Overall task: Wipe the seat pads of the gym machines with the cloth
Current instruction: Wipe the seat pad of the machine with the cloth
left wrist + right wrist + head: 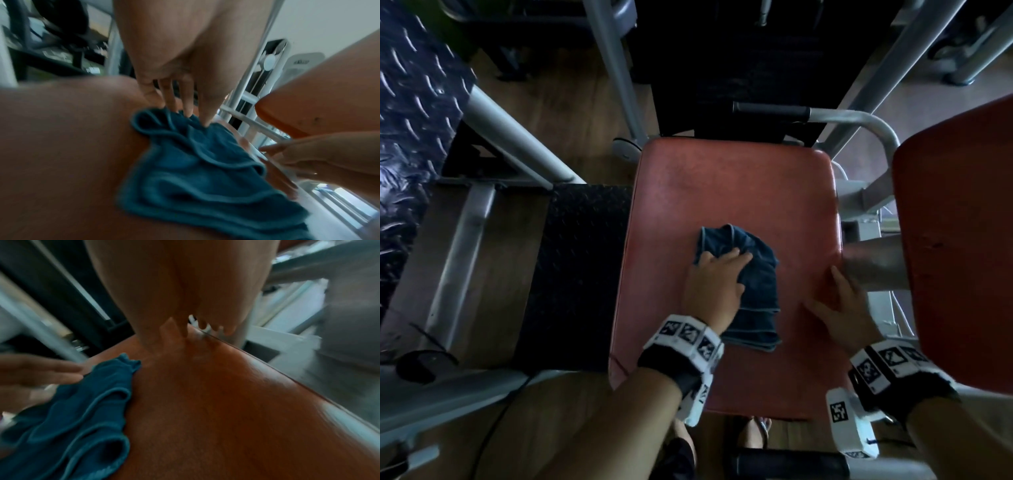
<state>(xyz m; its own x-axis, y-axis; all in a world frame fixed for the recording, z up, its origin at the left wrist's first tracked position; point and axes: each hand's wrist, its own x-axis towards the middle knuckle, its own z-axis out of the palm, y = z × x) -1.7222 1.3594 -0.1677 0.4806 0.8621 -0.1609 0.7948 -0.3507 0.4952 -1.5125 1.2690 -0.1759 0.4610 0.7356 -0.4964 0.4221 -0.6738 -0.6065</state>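
Note:
A crumpled dark blue cloth (751, 284) (195, 162) (78, 410) lies near the middle of the red seat pad (722, 192) (216, 402). My left hand (714, 281) (180, 100) presses flat on the cloth's left part, fingers straight and pointing away from me. To the cloth's right, my right hand (835, 305) (195, 327) rests with spread straight fingers on the bare pad close to its right edge, holding nothing. A second red pad (959, 222) stands tilted at the far right.
Grey steel frame tubes (517, 137) run on both sides of the seat. A black tread plate (578, 267) lies to the left, over wooden floor. A dark weight stack (739, 68) stands behind the seat, with a black handle grip (770, 109) at its right.

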